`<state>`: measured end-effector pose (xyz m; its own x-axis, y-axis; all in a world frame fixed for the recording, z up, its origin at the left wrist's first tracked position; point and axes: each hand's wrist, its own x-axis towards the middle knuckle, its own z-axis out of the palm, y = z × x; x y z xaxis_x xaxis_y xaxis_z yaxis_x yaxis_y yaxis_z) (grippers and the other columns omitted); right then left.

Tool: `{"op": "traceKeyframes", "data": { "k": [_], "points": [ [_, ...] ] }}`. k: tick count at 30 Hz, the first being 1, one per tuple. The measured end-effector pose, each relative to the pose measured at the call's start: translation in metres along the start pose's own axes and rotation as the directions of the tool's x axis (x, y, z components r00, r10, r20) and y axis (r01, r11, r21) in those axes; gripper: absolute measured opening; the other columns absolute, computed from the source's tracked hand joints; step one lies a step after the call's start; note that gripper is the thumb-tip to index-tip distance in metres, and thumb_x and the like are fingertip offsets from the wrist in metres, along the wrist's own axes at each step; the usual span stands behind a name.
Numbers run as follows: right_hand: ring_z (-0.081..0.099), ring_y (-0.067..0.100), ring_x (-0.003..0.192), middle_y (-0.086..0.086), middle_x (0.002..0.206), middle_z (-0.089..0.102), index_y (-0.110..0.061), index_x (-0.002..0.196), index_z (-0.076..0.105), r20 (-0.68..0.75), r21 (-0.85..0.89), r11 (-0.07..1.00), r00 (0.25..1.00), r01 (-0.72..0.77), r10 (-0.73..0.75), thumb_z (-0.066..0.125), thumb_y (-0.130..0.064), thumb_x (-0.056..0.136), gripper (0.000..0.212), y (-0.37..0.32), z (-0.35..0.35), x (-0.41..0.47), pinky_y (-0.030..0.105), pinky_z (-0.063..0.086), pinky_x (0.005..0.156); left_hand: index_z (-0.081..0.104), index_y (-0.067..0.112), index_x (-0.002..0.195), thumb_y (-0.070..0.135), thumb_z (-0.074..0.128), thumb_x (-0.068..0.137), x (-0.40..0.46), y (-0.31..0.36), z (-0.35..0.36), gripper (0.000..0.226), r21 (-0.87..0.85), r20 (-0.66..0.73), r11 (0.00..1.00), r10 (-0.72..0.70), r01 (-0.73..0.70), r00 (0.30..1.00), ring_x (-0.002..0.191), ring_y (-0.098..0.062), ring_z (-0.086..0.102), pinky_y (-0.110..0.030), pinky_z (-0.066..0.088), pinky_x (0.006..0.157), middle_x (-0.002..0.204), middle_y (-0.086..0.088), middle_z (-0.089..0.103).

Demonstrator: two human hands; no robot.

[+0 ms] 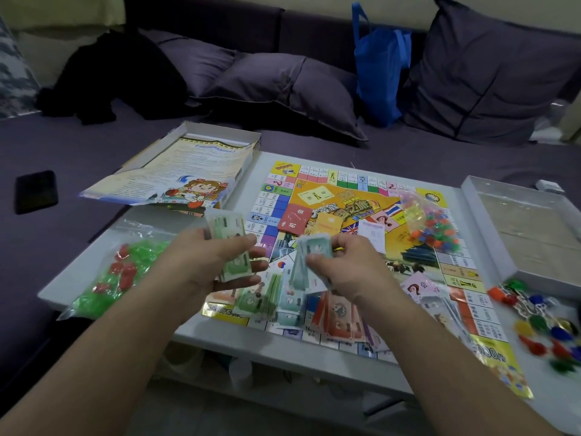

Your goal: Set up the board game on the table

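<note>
Game board (355, 215) lies flat on the white table (163, 234), its yellow centre printed with flags and a red card deck (295, 219) and an orange card deck (327, 225) resting on it. Both bare forearms reach in from the lower edge, wrists close together above the board's near side. The left hand (217, 259) is turned palm inward, thumb on top, fingers curled under a fanned wad of green play money (231, 243). The right hand (342, 265) sits just beside it, knuckles up, thumb and fingers pinching a second wad of pale blue-green notes (309, 262). Beneath the hands, loose stacks of green, blue and orange notes (314, 313) spread over the board's near edge. A bag of green and red houses (119, 272) lies at the left of the table, a bag of mixed coloured pieces (430, 221) on the board's right side, and coloured pawns (540, 325) at the far right. The box lid (188, 171) sits far left.
</note>
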<state>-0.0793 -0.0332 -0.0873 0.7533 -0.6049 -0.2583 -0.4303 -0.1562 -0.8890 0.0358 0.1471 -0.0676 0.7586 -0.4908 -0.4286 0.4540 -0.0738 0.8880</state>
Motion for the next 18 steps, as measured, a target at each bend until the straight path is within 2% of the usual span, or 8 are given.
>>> {"op": "traceKeyframes", "data": {
  "k": [3, 6, 8, 10, 12, 15, 17, 18],
  "points": [
    [0.076, 0.02, 0.079, 0.006, 0.105, 0.071, -0.024, 0.11, 0.049, 0.024, -0.16, 0.986, 0.998, -0.049, 0.053, 0.077, -0.021, 0.094, 0.033, 0.012, 0.02, 0.001, 0.036, 0.064, 0.064, 0.062, -0.008, 0.12, 0.004, 0.068, 0.095, 0.0, 0.004, -0.003, 0.029, -0.018, 0.041, 0.998, -0.063, 0.064, 0.997, 0.09, -0.037, 0.079, -0.046, 0.066, 0.068, 0.1, -0.025, 0.078],
    [0.068, 0.014, 0.077, -0.003, 0.097, 0.061, -0.028, 0.125, 0.042, 0.018, -0.385, 0.923, 1.0, 0.018, -0.012, 0.075, -0.028, 0.095, 0.045, 0.019, 0.036, -0.002, 0.031, 0.052, 0.055, 0.063, -0.011, 0.118, 0.002, 0.054, 0.102, 0.0, 0.005, -0.002, 0.023, -0.041, 0.1, 0.995, -0.084, 0.089, 0.991, 0.093, -0.036, 0.079, -0.046, 0.066, 0.073, 0.102, -0.026, 0.077],
    [0.065, 0.018, 0.084, -0.005, 0.096, 0.057, -0.026, 0.134, 0.038, 0.009, -0.573, 0.815, 0.995, 0.088, -0.1, 0.074, -0.033, 0.096, 0.053, 0.021, 0.043, -0.007, 0.032, 0.045, 0.058, 0.061, -0.011, 0.119, -0.001, 0.047, 0.104, -0.001, 0.004, -0.001, 0.023, -0.045, 0.14, 0.994, -0.088, 0.095, 0.986, 0.096, -0.038, 0.078, -0.048, 0.065, 0.077, 0.105, -0.027, 0.076],
    [0.063, 0.024, 0.102, 0.0, 0.117, 0.057, -0.023, 0.139, 0.032, 0.018, -0.777, 0.614, 0.979, 0.141, -0.203, 0.071, -0.041, 0.095, 0.061, 0.023, 0.047, -0.013, 0.036, 0.047, 0.068, 0.059, -0.012, 0.121, -0.003, 0.046, 0.105, -0.002, 0.003, -0.001, 0.022, -0.044, 0.179, 0.995, -0.084, 0.093, 0.98, 0.099, -0.04, 0.077, -0.052, 0.063, 0.08, 0.107, -0.029, 0.075],
    [0.058, 0.026, 0.112, 0.001, 0.131, 0.046, -0.022, 0.141, 0.031, 0.01, -0.833, 0.533, 0.969, 0.146, -0.249, 0.067, -0.043, 0.097, 0.06, 0.021, 0.046, -0.016, 0.038, 0.048, 0.075, 0.059, -0.011, 0.122, -0.004, 0.048, 0.105, -0.004, 0.001, 0.001, 0.021, -0.041, 0.213, 0.995, -0.077, 0.087, 0.974, 0.099, -0.041, 0.077, -0.052, 0.063, 0.08, 0.108, -0.03, 0.075],
    [0.058, 0.021, 0.1, -0.004, 0.12, 0.052, -0.022, 0.126, 0.05, -0.057, -0.594, 0.777, 0.953, 0.206, -0.297, 0.057, -0.027, 0.101, 0.026, 0.014, 0.035, -0.015, 0.033, 0.047, 0.071, 0.06, -0.009, 0.122, -0.003, 0.055, 0.102, -0.008, -0.002, 0.006, 0.022, -0.025, 0.261, 0.998, -0.056, 0.065, 0.964, 0.098, -0.04, 0.077, -0.047, 0.066, 0.075, 0.107, -0.028, 0.076],
    [0.059, 0.019, 0.08, 0.0, 0.099, 0.064, -0.017, 0.104, 0.062, -0.039, -0.08, 0.977, 0.979, 0.198, -0.202, 0.058, -0.018, 0.102, 0.005, 0.006, 0.023, -0.015, 0.025, 0.046, 0.058, 0.064, -0.008, 0.12, -0.003, 0.061, 0.098, -0.01, -0.005, 0.011, 0.023, 0.001, 0.286, 0.999, -0.035, 0.036, 0.958, 0.097, -0.037, 0.078, -0.043, 0.067, 0.068, 0.105, -0.026, 0.077],
    [0.057, 0.019, 0.072, 0.003, 0.091, 0.065, -0.013, 0.097, 0.064, 0.023, 0.152, 0.976, 0.987, 0.152, -0.158, 0.061, -0.019, 0.101, 0.009, 0.003, 0.018, -0.017, 0.023, 0.045, 0.054, 0.067, -0.007, 0.118, -0.002, 0.065, 0.096, -0.011, -0.007, 0.014, 0.024, 0.022, 0.295, 1.0, -0.025, 0.019, 0.955, 0.094, -0.035, 0.078, -0.04, 0.066, 0.065, 0.104, -0.024, 0.078]
  ]
}}
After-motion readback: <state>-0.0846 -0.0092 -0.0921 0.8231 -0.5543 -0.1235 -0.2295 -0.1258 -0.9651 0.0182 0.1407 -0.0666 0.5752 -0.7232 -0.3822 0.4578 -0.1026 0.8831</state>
